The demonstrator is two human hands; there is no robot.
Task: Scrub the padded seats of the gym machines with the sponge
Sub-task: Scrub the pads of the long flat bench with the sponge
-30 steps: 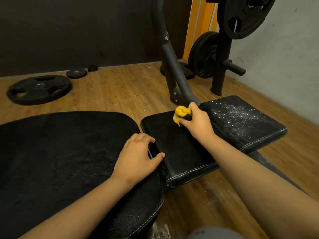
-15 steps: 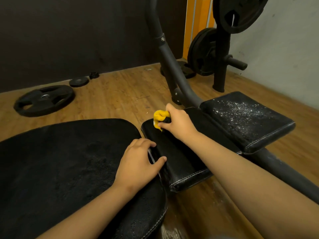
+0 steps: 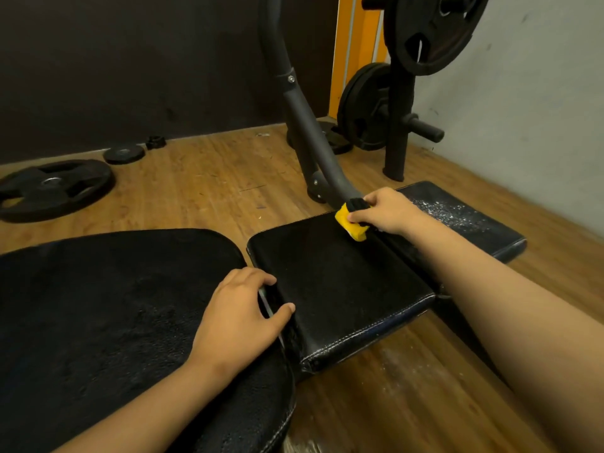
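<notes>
The person's right grip (image 3: 389, 210) holds a small yellow foam sponge (image 3: 351, 225) that has a black scouring layer on top. The thumb is on the near side and the fingers curl over the far side. The sponge presses on the far right corner of a square black vinyl seat pad (image 3: 333, 282). It sits right at the seam where this pad meets a second black pad (image 3: 464, 220), which is speckled with white flecks. The square pad is smooth, with pale stitching along its near edge. Most of its surface lies open to the left of the sponge and toward the person.

The left grip (image 3: 238, 312) rests at the gap between the square pad and a large rounded black pad (image 3: 98, 305) with a pebbled texture. Its fingers curl down over the rounded pad's edge into the gap, and the outstretched thumb touches the square pad's left edge. A thin pale strip shows in the gap.

Just behind the sponge, a curved grey metal tube (image 3: 304, 119) rises from the wooden plank floor (image 3: 212, 184). Round black weight plates (image 3: 434, 31) hang on a black rack at the back right. Another plate (image 3: 49, 188) lies flat on the floor at the left, well apart from the pads.
</notes>
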